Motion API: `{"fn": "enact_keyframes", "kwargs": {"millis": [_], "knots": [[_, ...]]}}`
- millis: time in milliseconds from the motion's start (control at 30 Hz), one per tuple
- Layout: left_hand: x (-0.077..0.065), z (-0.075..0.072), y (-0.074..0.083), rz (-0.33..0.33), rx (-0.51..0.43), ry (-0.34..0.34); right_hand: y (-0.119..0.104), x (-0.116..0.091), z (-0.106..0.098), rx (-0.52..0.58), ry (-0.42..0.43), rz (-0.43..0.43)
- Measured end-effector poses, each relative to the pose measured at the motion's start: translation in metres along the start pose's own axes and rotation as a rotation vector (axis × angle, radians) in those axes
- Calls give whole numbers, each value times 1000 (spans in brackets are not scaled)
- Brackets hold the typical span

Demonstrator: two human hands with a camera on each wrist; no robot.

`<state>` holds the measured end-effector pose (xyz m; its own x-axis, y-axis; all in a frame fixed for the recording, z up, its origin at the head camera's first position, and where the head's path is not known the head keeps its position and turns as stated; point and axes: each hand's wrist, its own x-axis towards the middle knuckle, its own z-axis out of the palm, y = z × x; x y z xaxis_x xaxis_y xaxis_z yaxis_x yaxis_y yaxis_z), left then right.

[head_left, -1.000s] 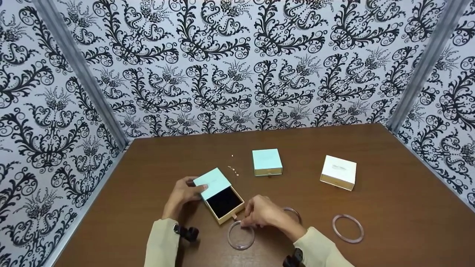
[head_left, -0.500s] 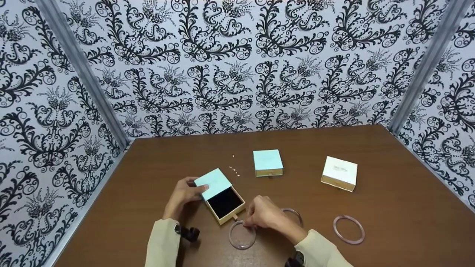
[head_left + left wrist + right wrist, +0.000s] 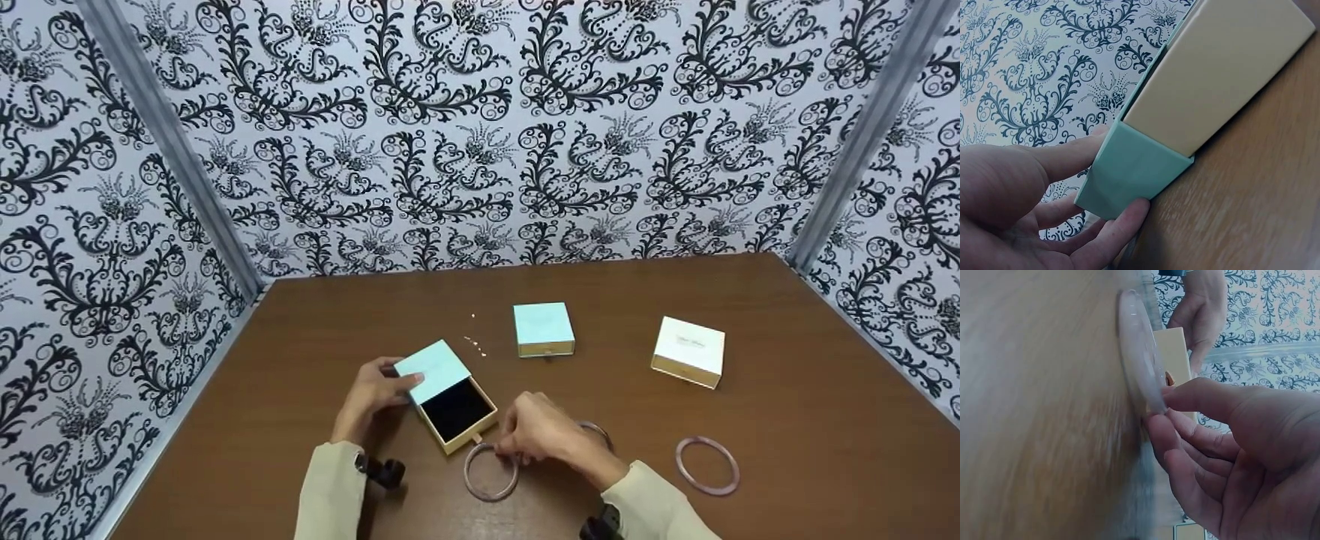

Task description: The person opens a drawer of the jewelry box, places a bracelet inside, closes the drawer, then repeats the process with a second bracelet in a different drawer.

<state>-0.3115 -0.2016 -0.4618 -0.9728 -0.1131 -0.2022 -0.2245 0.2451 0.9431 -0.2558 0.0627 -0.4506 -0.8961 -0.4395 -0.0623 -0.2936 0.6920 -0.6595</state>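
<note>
My left hand (image 3: 375, 390) grips the mint sleeve of a drawer-style box (image 3: 433, 373), its thumb lying on the top. The box's tan drawer (image 3: 1221, 73) is pulled partly out toward me, showing a black lining (image 3: 455, 410). Just right of the drawer's ribbon tab (image 3: 478, 438), my right hand (image 3: 536, 427) pinches a pale, glassy bangle (image 3: 491, 497) by its rim. Thumb and fingertips meet on that bangle (image 3: 1140, 349) in the right wrist view, where it looks slightly tilted off the tabletop. A second bangle (image 3: 596, 429) is partly hidden behind my right hand.
A third, pinkish bangle (image 3: 707, 466) lies on the brown table (image 3: 360, 315) at the right. Farther back stand a closed mint box (image 3: 544, 328) and a white box (image 3: 688, 350). Small white bits (image 3: 475, 345) lie behind the held box. Patterned walls (image 3: 450, 150) enclose the table.
The pinched bangle has tilted and lifted slightly, its near rim rising a little from the table. My left hand and the box it holds have stayed put.
</note>
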Motion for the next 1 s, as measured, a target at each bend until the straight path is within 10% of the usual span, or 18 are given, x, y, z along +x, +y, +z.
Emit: {"fn": "enact_keyframes", "kwargs": {"millis": [1000], "knots": [[-3, 0, 3, -31, 14, 21, -6, 8, -19, 84, -6, -36]]}}
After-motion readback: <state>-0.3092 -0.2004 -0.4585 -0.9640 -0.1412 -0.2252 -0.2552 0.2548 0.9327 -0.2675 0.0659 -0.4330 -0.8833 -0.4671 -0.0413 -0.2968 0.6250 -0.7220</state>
